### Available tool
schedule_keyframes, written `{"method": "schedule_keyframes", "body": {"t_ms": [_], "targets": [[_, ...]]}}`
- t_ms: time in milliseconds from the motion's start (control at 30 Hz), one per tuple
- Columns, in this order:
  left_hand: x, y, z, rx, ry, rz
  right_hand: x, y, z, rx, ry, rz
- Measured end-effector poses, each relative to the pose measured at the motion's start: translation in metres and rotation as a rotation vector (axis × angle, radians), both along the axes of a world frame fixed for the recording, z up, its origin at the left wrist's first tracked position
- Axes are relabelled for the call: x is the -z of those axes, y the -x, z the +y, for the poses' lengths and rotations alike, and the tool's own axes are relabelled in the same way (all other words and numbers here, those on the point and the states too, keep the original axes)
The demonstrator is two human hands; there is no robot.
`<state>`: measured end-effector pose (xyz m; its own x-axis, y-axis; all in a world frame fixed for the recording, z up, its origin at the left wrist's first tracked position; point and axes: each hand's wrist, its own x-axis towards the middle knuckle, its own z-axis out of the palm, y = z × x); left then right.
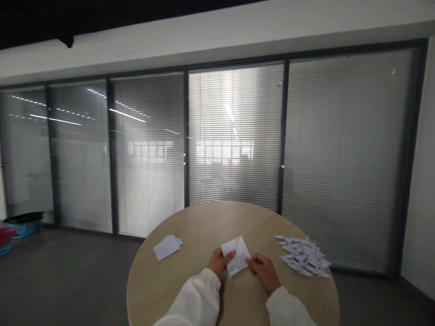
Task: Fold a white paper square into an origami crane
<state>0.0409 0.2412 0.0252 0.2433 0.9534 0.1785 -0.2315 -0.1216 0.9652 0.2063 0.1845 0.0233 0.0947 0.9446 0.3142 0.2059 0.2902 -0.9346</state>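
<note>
Over the middle of the table, a white sheet of paper (240,248) with printed text on its lower part is held between both hands. My left hand (218,261) grips its left side, thumb lying on top of the sheet. At the lower right edge, my right hand (264,270) pinches the paper between thumb and curled fingers. A crease runs near its upper corner. To the right on the table lies a cluster of folded paper cranes (303,254). A small stack of white paper sheets (167,247) rests on the left.
The round wooden table (217,217) stands in front of a glass partition (234,136) with blinds. On the floor at far left are a blue bin with a black liner (25,225) and a red container (6,235).
</note>
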Motion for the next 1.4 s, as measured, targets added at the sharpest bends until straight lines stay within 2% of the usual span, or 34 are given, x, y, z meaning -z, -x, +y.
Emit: {"method": "schedule_keyframes", "body": {"t_ms": [767,900,1000,1167,1400], "targets": [[-0.001,0.002,-0.002,-0.004,0.072,0.011,0.003,-0.001,-0.001,0.059,0.033,-0.124],[-0.001,0.003,-0.001,-0.003,0.086,0.018,-0.001,0.001,-0.004,0.06,-0.056,-0.082],[0.002,0.004,0.0,0.03,0.077,0.033,-0.003,0.002,-0.008,-0.008,-0.17,-0.025],[0.005,0.005,0.002,0.041,0.035,0.061,0.0,0.002,-0.008,-0.169,-0.31,-0.08],[-0.002,0.005,-0.004,0.055,-0.016,0.089,-0.001,0.005,-0.009,-0.214,-0.267,-0.009]]}}
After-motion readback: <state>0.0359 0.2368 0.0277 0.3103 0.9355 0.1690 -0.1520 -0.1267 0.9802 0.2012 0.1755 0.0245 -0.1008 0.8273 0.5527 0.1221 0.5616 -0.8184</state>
